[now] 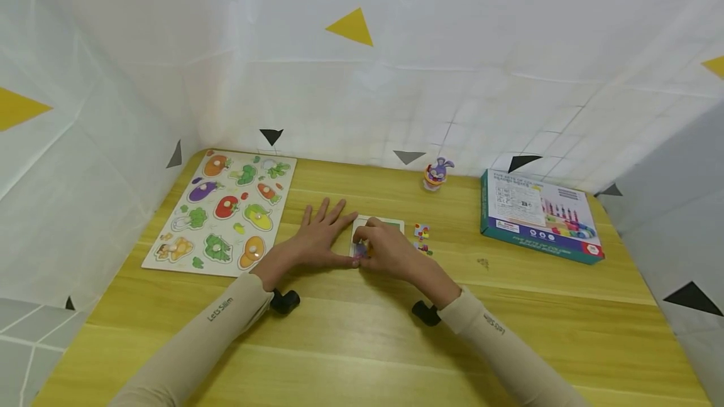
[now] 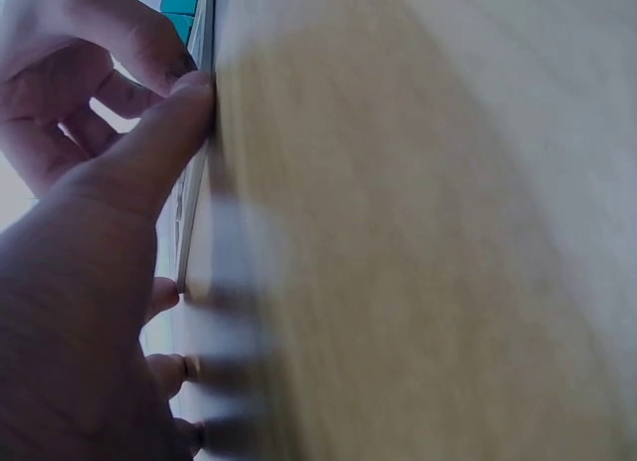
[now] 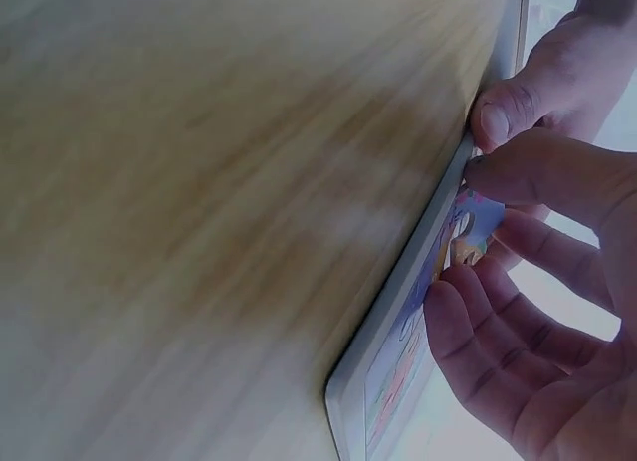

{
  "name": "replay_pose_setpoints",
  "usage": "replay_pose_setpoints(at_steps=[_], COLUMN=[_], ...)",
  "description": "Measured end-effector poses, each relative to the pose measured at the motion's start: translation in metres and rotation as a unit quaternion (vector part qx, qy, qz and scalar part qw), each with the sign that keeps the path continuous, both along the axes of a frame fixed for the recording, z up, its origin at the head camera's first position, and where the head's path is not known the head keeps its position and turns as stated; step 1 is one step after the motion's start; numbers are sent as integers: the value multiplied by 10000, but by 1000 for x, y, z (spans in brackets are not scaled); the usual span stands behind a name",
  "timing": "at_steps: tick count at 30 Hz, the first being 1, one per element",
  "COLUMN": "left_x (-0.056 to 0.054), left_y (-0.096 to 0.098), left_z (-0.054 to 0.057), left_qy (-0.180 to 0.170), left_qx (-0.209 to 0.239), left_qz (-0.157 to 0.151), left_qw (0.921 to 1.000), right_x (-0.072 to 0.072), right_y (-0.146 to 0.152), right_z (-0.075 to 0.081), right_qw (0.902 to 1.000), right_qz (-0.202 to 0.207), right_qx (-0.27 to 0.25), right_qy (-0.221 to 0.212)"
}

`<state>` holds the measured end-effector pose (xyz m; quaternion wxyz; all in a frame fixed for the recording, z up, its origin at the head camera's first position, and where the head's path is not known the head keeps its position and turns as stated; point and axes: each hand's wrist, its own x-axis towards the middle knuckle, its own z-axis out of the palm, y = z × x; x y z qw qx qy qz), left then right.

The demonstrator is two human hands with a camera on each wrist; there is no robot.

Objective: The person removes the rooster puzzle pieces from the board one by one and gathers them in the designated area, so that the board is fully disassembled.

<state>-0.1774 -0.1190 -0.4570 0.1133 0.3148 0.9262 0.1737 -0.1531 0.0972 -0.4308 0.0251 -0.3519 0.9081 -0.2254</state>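
The right hand (image 1: pixel 390 250) pinched a bluish puzzle piece (image 3: pixel 485 214) between thumb and fingers at the near left corner of the puzzle tray (image 3: pixel 346 391). The left hand (image 1: pixel 321 238), grasping nothing, lay outspread along the tray's left side, thumb against that corner. Loose pieces (image 1: pixel 422 231) lay just right of the tray, the vegetable board (image 1: pixel 215 225) to its left.

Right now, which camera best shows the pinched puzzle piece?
Right wrist view: the puzzle piece looks biggest there, blue and orange showing. The head view shows it tiny in the right hand; the left wrist view doesn't show it.
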Motion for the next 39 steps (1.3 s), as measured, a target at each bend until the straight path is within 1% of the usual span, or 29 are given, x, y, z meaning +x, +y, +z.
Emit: replay_pose_setpoints(at_steps=[6, 9, 15, 21, 28, 33, 39], left_x=[0, -1, -1, -2, -1, -1, -2], left_y=[0, 0, 0, 0, 1, 1, 1], left_z=[-1, -2, -4, -5, -4, -4, -5], left_qy=[40, 67, 65, 79, 39, 72, 115], left_qx=[-18, -18, -24, -125, -128, -121, -130], left_qz=[1, -9, 3, 20, 61, 65, 45], left_qw=[10000, 10000, 10000, 9999, 9999, 9999, 9998], right_x=[1, 4, 12, 19, 28, 34, 38], right_y=[1, 4, 13, 22, 35, 46, 58], right_z=[2, 5, 9, 9, 10, 10, 8], right_qw=[10000, 10000, 9994, 9994, 9989, 9985, 9977], right_qz=[-53, -52, 1, -106, -152, -327, -530], right_qx=[-67, -30, 31, 89, 58, 167, 187], right_qy=[-30, 51, 335, 320, 438, 406, 375])
